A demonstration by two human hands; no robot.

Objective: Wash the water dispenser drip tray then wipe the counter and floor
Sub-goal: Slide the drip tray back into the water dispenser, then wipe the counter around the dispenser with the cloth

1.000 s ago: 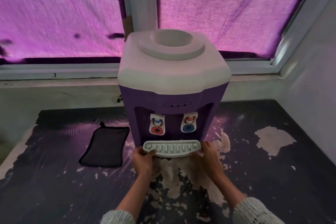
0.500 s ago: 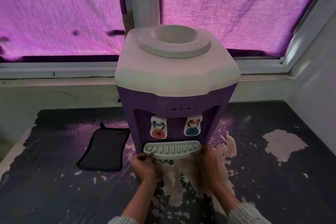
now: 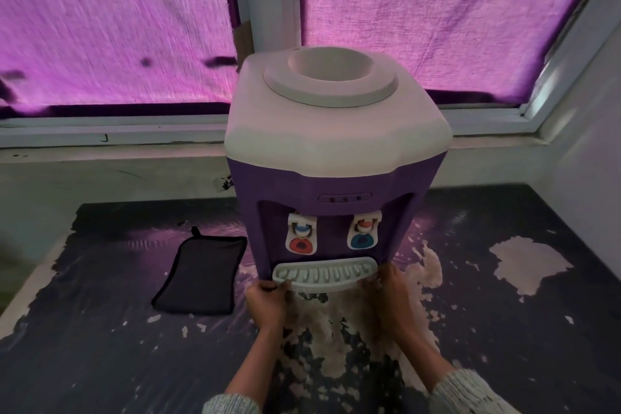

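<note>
Left hand [image 3: 265, 304] and right hand [image 3: 391, 296] each grip one end of the pale grey, slotted drip tray [image 3: 324, 274]. It sits at the purple dispenser's [image 3: 332, 178] base, beneath both taps, nothing visible in its slots.

Both hands grip the drip tray at the foot of the water dispenser.

The left hand [image 3: 267, 304] curls its fingers over the left end of the pale slotted drip tray [image 3: 324, 273], and the right hand [image 3: 391, 299] clasps the right end; the tray sits at the base of the purple water dispenser [image 3: 336, 158], under its red tap [image 3: 301, 236] and blue tap [image 3: 364, 231]. The dispenser's white top has an open round well. It stands on a dark counter [image 3: 100, 346] with peeling pale patches. A black cloth [image 3: 201, 274] lies flat on the counter just left of the dispenser. Purple curtains [image 3: 111, 20] cover the far window.
</note>
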